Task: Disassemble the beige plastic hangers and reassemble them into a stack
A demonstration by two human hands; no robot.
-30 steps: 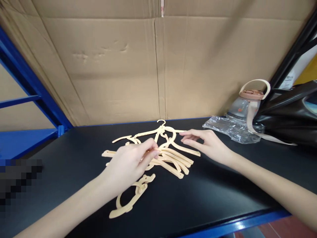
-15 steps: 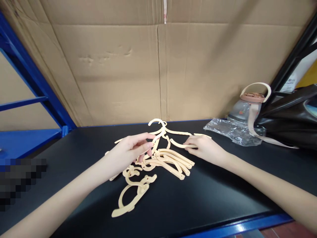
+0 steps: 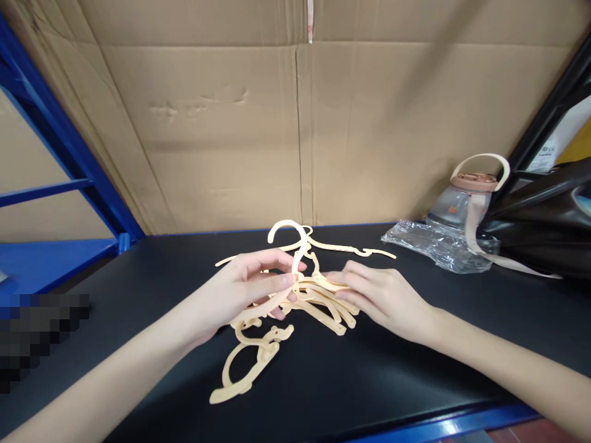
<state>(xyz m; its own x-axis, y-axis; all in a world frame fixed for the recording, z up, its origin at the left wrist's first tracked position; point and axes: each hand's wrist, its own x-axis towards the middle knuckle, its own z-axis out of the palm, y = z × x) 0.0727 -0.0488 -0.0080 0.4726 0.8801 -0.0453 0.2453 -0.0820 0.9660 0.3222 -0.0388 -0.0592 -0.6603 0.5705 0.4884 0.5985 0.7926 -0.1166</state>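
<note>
Between thumb and fingers, my left hand [image 3: 252,286] pinches a cream plastic hanger [image 3: 302,246] whose hook points up and curls left; one arm slants down to the left under my palm. My right hand [image 3: 381,292] is closed on a loose curved hanger arm [image 3: 329,283], its free end close to the hanger's joint. Whether the two parts touch I cannot tell. Beneath my hands lies a pile of hanger arms [image 3: 323,314], partly covered. A folded hanger [image 3: 247,375] rests nearer me. Behind, an opened hanger [image 3: 339,247] lies spread out.
At the back right, a clear bottle [image 3: 455,203] with a brown lid and strap stands by crumpled plastic wrap [image 3: 434,243]. Cardboard [image 3: 221,141] walls the back of the black table [image 3: 415,375]. A blue metal frame [image 3: 83,166] rises at left, a black bag [image 3: 540,215] at right.
My right hand has moved left and slightly down, bringing the loose arm to the hanger's joint. The hanger in my left hand has turned, its hook now more upright and its arm visible.
</note>
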